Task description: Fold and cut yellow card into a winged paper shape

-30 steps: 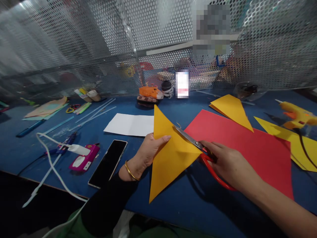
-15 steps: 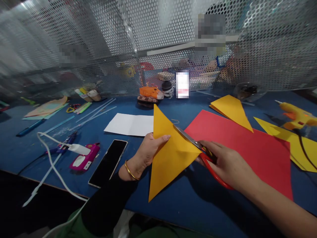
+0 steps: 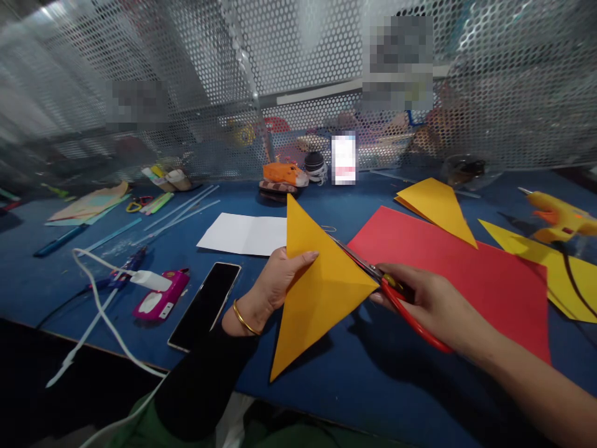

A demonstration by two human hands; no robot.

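Observation:
My left hand [image 3: 280, 278] pinches the left side of a folded orange-yellow paper [image 3: 317, 302], its thumb lying on the upper face. The paper is held above the blue table, with one corner pointing right. In my right hand [image 3: 420, 295] is a pair of scissors [image 3: 417, 326] with red and yellow handles. Its blades lie along the paper's upper right edge, pointing up and left; whether they are cutting into the paper I cannot tell. Beneath my right arm rests a large red sheet [image 3: 489, 280].
A white paper [image 3: 242, 233], a phone [image 3: 205, 305] and a magenta power adapter [image 3: 163, 295] with a white cable lie left. Another folded orange-yellow paper [image 3: 438, 202], a yellow sheet [image 3: 573, 286] and a glue gun [image 3: 559, 214] are right. A perforated metal screen [image 3: 186, 93] stands behind.
The scissors and my right hand have shifted slightly down and right, and the blades look closer together. The paper has tilted a little, its lower tip moving left.

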